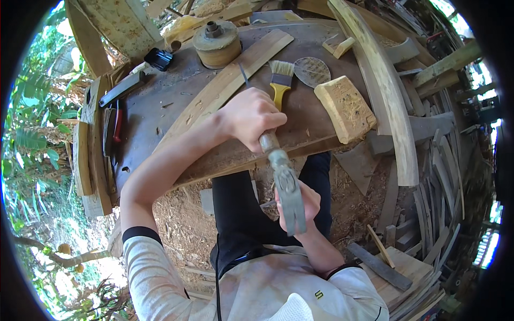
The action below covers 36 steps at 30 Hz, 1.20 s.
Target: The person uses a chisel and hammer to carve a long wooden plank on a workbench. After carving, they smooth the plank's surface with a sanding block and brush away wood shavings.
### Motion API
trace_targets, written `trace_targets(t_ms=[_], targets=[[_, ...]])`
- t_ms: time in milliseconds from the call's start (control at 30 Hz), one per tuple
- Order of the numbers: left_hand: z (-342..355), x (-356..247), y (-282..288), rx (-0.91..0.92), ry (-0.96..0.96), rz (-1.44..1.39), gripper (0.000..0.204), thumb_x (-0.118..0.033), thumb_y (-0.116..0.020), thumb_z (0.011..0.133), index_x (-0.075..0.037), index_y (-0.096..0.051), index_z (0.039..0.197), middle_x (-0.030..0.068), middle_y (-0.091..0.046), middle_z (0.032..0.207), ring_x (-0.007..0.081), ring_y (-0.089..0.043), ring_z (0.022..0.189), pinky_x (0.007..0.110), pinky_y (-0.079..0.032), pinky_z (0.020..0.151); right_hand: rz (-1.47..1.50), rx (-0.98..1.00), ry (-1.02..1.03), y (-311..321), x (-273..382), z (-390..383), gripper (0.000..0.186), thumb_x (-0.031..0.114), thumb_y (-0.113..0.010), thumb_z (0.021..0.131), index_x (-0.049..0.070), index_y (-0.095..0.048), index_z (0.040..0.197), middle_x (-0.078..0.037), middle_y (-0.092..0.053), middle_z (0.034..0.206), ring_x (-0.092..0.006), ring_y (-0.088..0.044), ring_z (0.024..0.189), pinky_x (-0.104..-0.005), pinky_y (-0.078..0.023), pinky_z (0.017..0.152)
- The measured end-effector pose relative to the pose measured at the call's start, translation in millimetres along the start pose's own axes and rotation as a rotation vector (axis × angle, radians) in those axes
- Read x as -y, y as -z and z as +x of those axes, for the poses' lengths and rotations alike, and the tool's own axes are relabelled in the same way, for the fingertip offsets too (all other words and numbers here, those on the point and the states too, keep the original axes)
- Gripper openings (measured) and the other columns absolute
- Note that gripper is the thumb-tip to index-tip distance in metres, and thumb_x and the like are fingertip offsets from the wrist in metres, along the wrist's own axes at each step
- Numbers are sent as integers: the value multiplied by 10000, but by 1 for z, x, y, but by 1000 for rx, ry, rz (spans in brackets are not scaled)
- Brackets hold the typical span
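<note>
My left hand (252, 117) is closed around a chisel. Its thin dark blade (243, 74) points away from me over the long wooden board (214, 96), and its wooden handle (269, 141) sticks out below my fist. A grey metal claw hammer (289, 190) lines up with the handle's end, claw toward me; whether they touch I cannot tell. My right hand (309, 206) is closed behind the hammer head, on the hammer's grip, which is mostly hidden. A yellow-handled paintbrush (280, 80) lies just beyond my left hand.
The dark worktable (160, 115) carries a round wooden block (217, 45), an oval disc (312, 71) and a carved wood block (345, 109). A red-handled tool (118, 123) sits at the left edge. A long curved pole (385, 91) bounds the right side; scrap wood (444, 171) is piled beyond.
</note>
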<state>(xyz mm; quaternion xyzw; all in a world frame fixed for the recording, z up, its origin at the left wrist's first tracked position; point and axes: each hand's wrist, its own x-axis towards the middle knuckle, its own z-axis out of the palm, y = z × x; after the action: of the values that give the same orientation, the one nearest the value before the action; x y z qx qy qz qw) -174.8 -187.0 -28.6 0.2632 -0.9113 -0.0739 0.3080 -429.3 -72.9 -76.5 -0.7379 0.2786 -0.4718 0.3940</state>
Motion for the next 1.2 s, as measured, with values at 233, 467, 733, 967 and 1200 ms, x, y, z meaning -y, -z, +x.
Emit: trace_targets(t_ms=[233,467,733,967,1200], targets=[[1,-1,3,-49,-39,0,373,-310,-769,568,-102,-492,706,62,-502,606,318,-576,569,451,-437,535,57,-43,-41,-4,-7,-15,373,184,-724,940,-147,-706,1112,-161,-753,869,-196,-728,673,-289,-570,586],[4,-14,-2,-21,-48,-11,372,-301,-763,586,-95,-476,703,57,-466,598,313,-550,548,439,-413,515,182,-28,2,8,-3,-26,440,83,-834,759,-88,-717,1147,-147,-750,849,-252,-727,656,-324,-568,600],[5,-12,1,-23,-26,-23,382,-307,-758,542,-104,-465,681,52,-467,597,311,-547,551,437,-412,511,7,-125,281,12,8,-6,531,418,-729,985,-108,-676,932,-93,-668,698,-184,-650,569,-292,-500,502],[2,-2,2,-13,-16,0,364,-323,-762,529,-114,-512,691,52,-502,609,306,-575,575,437,-433,532,-7,-101,354,5,-2,2,302,143,-746,913,-116,-700,1061,-82,-697,785,-162,-671,628,-281,-513,532],[1,7,0,-36,-19,19,356,-334,-774,558,-115,-542,716,53,-512,618,317,-588,590,436,-448,553,20,-11,78,0,-5,-6,370,195,-714,974,-139,-691,1131,-105,-702,811,-142,-661,623,-250,-501,527]])
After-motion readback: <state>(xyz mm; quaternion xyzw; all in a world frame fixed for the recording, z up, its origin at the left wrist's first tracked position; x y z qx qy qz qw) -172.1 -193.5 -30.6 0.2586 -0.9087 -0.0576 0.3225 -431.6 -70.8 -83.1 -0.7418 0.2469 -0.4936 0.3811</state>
